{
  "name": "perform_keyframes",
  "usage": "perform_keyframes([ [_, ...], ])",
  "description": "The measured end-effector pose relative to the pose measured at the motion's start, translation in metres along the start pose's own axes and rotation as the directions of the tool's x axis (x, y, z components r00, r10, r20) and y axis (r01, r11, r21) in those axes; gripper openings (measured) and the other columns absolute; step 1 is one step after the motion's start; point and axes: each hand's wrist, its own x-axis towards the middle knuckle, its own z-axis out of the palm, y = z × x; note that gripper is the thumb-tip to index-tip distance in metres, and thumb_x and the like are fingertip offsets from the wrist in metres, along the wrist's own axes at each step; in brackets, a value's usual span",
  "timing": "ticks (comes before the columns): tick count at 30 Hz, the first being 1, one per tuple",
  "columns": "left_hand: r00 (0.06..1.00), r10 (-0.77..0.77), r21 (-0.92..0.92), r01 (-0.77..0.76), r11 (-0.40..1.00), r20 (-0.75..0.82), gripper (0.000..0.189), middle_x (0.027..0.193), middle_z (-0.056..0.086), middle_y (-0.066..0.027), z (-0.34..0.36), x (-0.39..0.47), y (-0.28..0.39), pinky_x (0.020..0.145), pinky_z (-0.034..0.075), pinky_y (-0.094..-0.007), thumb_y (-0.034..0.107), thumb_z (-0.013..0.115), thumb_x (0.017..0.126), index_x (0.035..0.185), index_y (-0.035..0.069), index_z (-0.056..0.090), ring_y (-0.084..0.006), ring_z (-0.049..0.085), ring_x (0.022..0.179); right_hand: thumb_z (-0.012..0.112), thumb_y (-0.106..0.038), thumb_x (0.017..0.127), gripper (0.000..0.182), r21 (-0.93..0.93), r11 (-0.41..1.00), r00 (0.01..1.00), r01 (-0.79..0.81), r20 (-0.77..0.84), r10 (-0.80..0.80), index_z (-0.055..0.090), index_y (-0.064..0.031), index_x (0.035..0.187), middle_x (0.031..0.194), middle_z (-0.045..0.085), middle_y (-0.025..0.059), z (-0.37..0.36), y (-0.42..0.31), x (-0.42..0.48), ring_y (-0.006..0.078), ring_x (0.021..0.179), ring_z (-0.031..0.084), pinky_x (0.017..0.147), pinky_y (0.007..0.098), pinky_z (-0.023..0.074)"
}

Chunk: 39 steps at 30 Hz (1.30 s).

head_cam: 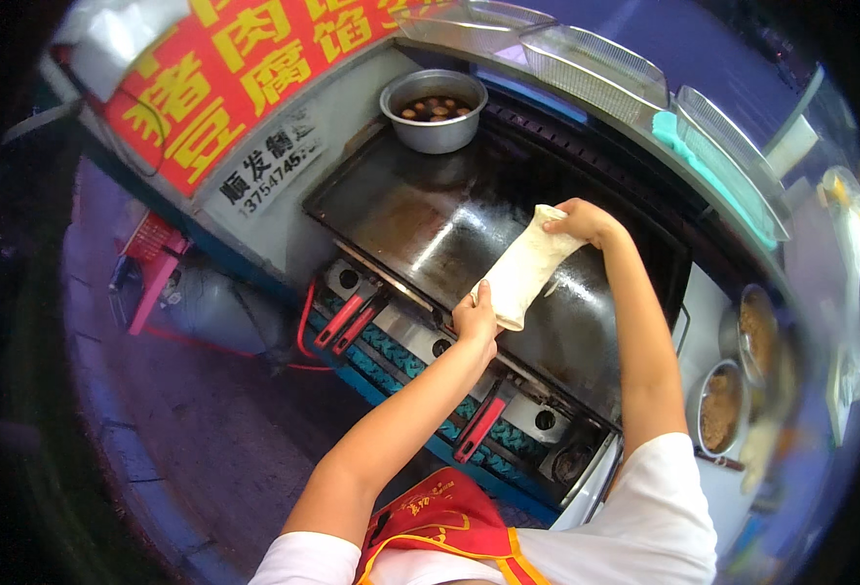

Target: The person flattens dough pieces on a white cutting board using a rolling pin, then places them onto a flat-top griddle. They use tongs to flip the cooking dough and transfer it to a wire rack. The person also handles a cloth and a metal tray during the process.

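A long flat piece of pale dough is stretched between my two hands over a dark, oily griddle. My left hand grips its lower end, thumb on top, close to the griddle's front edge. At the upper end, my right hand pinches the dough's far corner and side. The dough's underside is hidden, and I cannot tell whether it touches the metal. A small pale scrap shows just right of the dough.
A metal pot of dark liquid with round pieces stands at the griddle's back left. Wire baskets line the back shelf. Red-handled tools hang along the front. Bowls of brown filling sit at right. A red sign bearing writing stands left.
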Motion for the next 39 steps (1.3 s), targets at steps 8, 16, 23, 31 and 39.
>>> perform_keyframes([
  [8, 0.910, -0.413, -0.007, 0.413, 0.911, -0.036, 0.050, 0.128, 0.054, -0.0145, 0.016, 0.028, 0.028, 0.098, 0.043, -0.0422, 0.034, 0.047, 0.099, 0.135, 0.001, 0.039, -0.0280, 0.053, 0.117, 0.075, -0.025, 0.074, 0.064, -0.568, 0.823, 0.977, -0.026, -0.190, -0.100, 0.051, 0.0001, 0.129, 0.130, 0.053, 0.0196, 0.027, 0.018, 0.087, 0.0332, 0.119, 0.051, 0.099, 0.0379, 0.0431],
  [16, 0.633, 0.095, 0.639, -0.753, -0.158, 0.768, 0.060, 0.152, 0.026, -0.0180, 0.033, 0.073, 0.063, 0.114, 0.016, -0.0501, 0.035, 0.043, 0.098, 0.145, 0.001, 0.028, -0.0329, 0.020, 0.142, 0.055, -0.049, 0.087, 0.081, -0.805, 0.536, 0.889, 0.255, -0.023, -0.457, 0.030, 0.0054, 0.141, 0.150, 0.028, 0.0198, 0.039, 0.052, 0.021, 0.0319, 0.142, 0.021, 0.115, 0.0425, 0.0177],
  [23, 0.388, -0.194, 0.178, -0.739, -0.650, 0.901, 0.073, 0.157, 0.013, -0.0077, 0.049, 0.180, 0.049, 0.116, 0.002, -0.0501, 0.053, 0.036, 0.095, 0.150, 0.008, 0.016, -0.0241, 0.009, 0.145, 0.046, -0.067, 0.081, 0.098, -0.778, 0.401, 0.775, 0.483, 0.166, -0.610, 0.026, 0.0058, 0.143, 0.151, 0.023, 0.0210, 0.061, 0.102, 0.020, 0.0312, 0.143, 0.018, 0.116, 0.0456, 0.0123],
  [31, 0.278, -0.322, 0.000, -0.758, -0.653, 0.905, 0.081, 0.156, 0.016, -0.0116, 0.023, 0.148, 0.071, 0.116, 0.007, -0.0487, 0.056, 0.041, 0.091, 0.149, 0.004, 0.016, -0.0250, 0.013, 0.145, 0.045, -0.068, 0.080, 0.097, -0.733, 0.364, 0.721, 0.574, 0.243, -0.649, 0.025, 0.0021, 0.145, 0.153, 0.021, 0.0165, 0.074, 0.090, -0.008, 0.0284, 0.143, 0.016, 0.116, 0.0470, 0.0118],
  [39, 0.296, -0.483, -0.090, -0.773, -0.628, 0.824, 0.077, 0.156, 0.018, -0.0097, -0.017, 0.121, 0.084, 0.116, 0.009, -0.0481, 0.051, 0.041, 0.093, 0.149, 0.004, 0.017, -0.0239, 0.015, 0.144, 0.042, -0.068, 0.082, 0.092, -0.699, 0.288, 0.695, 0.654, 0.406, -0.593, 0.028, -0.0017, 0.144, 0.151, 0.028, 0.0131, 0.087, 0.085, -0.033, 0.0268, 0.142, 0.021, 0.116, 0.0478, 0.0131],
])
